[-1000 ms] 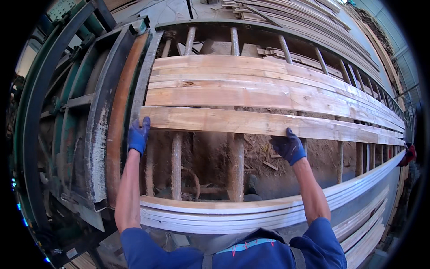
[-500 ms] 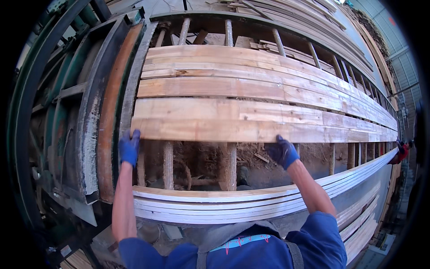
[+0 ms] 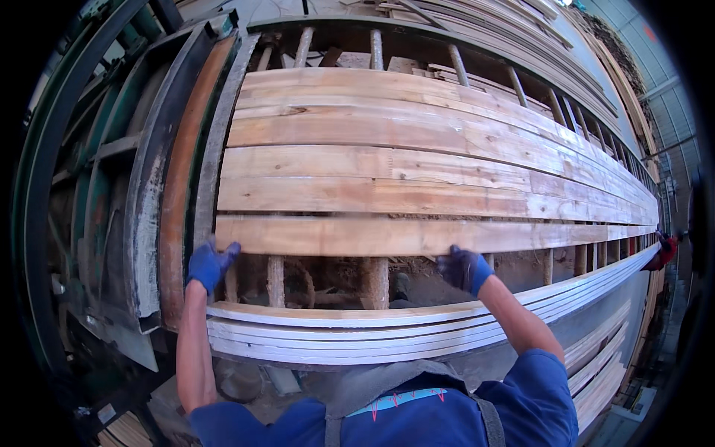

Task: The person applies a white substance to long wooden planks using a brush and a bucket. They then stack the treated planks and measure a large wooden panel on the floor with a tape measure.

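Observation:
A long pale wooden board (image 3: 335,236) lies across the metal rollers, nearest to me of the boards on the frame. My left hand (image 3: 213,264), in a blue glove, is closed at its left end, thumb along the near edge. My right hand (image 3: 467,270), also blue-gloved, is closed on the near edge further right; its lower fingers are partly hidden. Beyond a narrow gap, several wooden boards (image 3: 298,192) lie side by side. Between me and the rollers is a stack of boards with white-coated edges (image 3: 335,343).
At the far right end, another person's red-gloved hand (image 3: 661,251) is by the boards. Green machinery with a rusty orange beam (image 3: 192,149) stands at the left. Rollers (image 3: 275,281) show below the board. More timber (image 3: 506,45) lies beyond the frame.
The nearest board has come toward me with both hands, opening a gap behind it. The boards beyond now lie closer together. My left hand has moved slightly down and left.

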{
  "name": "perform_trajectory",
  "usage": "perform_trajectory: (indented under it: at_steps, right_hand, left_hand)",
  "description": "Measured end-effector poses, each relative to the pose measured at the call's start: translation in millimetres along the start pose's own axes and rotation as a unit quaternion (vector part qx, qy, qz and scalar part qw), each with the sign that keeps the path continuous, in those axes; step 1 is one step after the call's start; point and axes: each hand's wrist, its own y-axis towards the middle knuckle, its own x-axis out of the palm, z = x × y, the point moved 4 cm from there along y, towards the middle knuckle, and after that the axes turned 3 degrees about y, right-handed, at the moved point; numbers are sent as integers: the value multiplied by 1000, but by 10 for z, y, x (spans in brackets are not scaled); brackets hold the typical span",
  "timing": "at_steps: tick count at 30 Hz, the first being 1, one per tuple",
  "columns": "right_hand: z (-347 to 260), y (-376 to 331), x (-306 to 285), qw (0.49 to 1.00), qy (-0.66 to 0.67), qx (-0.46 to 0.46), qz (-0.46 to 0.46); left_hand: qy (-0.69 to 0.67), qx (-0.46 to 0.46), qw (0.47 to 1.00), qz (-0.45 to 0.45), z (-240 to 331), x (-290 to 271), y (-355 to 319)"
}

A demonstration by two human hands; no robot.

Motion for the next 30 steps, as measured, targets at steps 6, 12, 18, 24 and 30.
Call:
perform_trajectory:
  at_steps: [6, 12, 18, 24, 30]
  right_hand:
    - [-286, 264, 351, 992, 22, -101, 74]
    - [-1405, 1355, 145, 990, -82, -113, 22]
    - [-2752, 2198, 731, 979, -93, -182, 19]
    - [-2277, 1448, 1310, 949, -299, -96, -37]
    - [-1663, -508, 1643, 850, -462, -229, -107]
  left_hand:
    - [52, 63, 989, -120, -208, -97, 525]
    - [-115, 1, 993, -31, -399, -898, -69]
    - [-552, -137, 822, -25, -1156, -636, -1435]
    - [-623, -7, 780, 57, -948, 101, -1868]
    - [-559, -22, 824, 97, -670, 86, -1441]
